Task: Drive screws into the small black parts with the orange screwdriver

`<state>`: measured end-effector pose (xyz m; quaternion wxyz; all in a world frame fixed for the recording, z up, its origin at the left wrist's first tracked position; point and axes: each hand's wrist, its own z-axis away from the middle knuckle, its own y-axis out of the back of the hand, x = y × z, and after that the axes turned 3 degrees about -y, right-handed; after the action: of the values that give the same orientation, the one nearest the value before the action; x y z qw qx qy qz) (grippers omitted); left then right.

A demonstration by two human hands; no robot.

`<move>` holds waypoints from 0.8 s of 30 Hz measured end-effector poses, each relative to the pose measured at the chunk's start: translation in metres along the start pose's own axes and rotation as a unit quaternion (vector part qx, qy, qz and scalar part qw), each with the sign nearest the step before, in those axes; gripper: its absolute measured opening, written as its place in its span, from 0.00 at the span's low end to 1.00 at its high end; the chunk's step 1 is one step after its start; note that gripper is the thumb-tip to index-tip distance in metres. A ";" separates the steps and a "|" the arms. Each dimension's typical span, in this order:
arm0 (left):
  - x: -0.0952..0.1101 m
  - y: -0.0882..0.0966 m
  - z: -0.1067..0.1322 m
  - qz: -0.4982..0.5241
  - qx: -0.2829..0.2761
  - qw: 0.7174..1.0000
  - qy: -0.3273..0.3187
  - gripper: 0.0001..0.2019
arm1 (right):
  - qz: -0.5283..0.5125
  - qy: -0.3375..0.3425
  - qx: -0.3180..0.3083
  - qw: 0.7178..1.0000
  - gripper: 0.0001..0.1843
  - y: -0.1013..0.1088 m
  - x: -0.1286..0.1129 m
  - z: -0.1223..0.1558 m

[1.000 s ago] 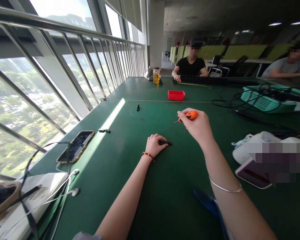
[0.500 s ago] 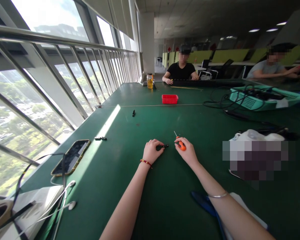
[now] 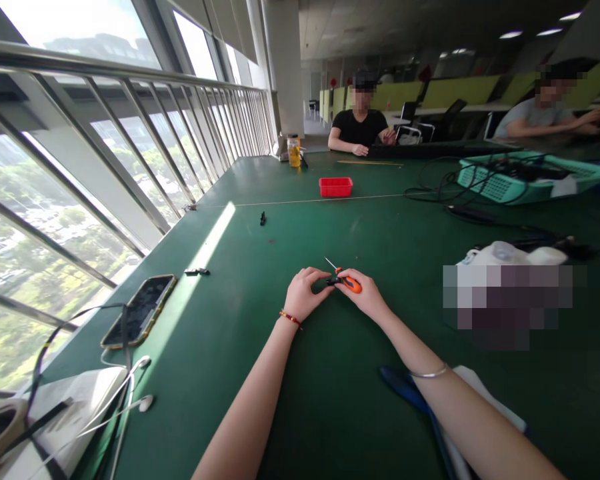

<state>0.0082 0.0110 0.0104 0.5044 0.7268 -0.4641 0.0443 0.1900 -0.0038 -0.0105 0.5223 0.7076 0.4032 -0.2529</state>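
Note:
My left hand (image 3: 304,295), with a red beaded bracelet at the wrist, is curved so that thumb and fingertips close on a small black part (image 3: 333,282). My right hand (image 3: 366,295) is wrapped around the orange-and-black handle of a screwdriver (image 3: 353,285), its thin metal shaft pointing up and to the left, away from me. The right fingertips reach the black part's right end, so both hands meet there. Fingers partly cover the part, and its exact kind is too small to make out.
A red tray (image 3: 336,189) sits ahead. Loose black pieces (image 3: 197,272) and another black piece (image 3: 263,219) lie leftward. A phone (image 3: 141,312) and earphones (image 3: 145,403) are at left, a teal basket (image 3: 510,192) with cables at right. Across the table sits a person (image 3: 361,123).
My right hand has moved left with the screwdriver, up to the black part at my left fingertips. The screwdriver's shaft leans further left. The view has shifted slightly.

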 end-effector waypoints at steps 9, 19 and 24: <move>-0.004 0.000 0.000 0.002 -0.014 1.000 -0.002 0.06 | 0.016 0.011 -0.025 1.000 0.09 0.001 0.001 -0.001; -0.001 -0.001 -0.001 -0.023 -0.022 0.999 -0.026 0.07 | 0.009 0.009 -0.035 0.999 0.09 0.003 -0.001 0.000; -0.004 -0.001 0.000 0.001 -0.036 0.999 -0.032 0.09 | -0.049 -0.007 -0.040 0.998 0.11 0.003 0.002 -0.002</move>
<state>0.0066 0.0138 0.0072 0.5148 0.7088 -0.4822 0.0048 0.1932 -0.0016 -0.0101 0.5398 0.6641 0.4432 -0.2668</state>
